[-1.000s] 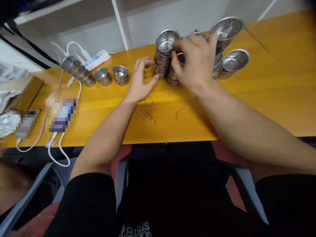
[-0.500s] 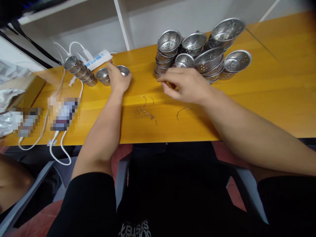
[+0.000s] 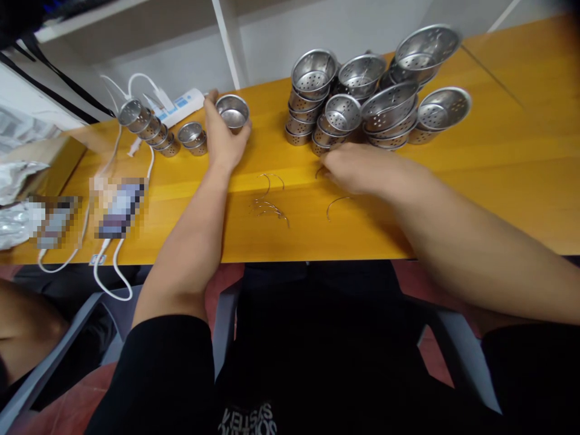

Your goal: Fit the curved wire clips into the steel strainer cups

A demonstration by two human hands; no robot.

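My left hand (image 3: 223, 140) is wrapped round a small steel cup (image 3: 232, 113) and holds it just above the yellow table (image 3: 498, 175). My right hand (image 3: 362, 172) lies low on the table in front of the pile of perforated steel cups (image 3: 362, 103); it is blurred, with its fingertips at a curved wire piece (image 3: 319, 172). More bent wire pieces (image 3: 267, 208) lie between my hands, and one wire arc (image 3: 338, 204) lies under my right wrist.
A row of small steel cups (image 3: 149, 128) and another cup stack (image 3: 193, 136) lie at the left, by a white power strip (image 3: 179, 104) and white cables (image 3: 106, 266). Foil bags (image 3: 13, 199) sit at the far left. Another person's arm (image 3: 22, 329) shows at lower left.
My left hand reached left, took a small cup and lifted it off the table. My right hand left the cup pile and came down to the wire pieces.
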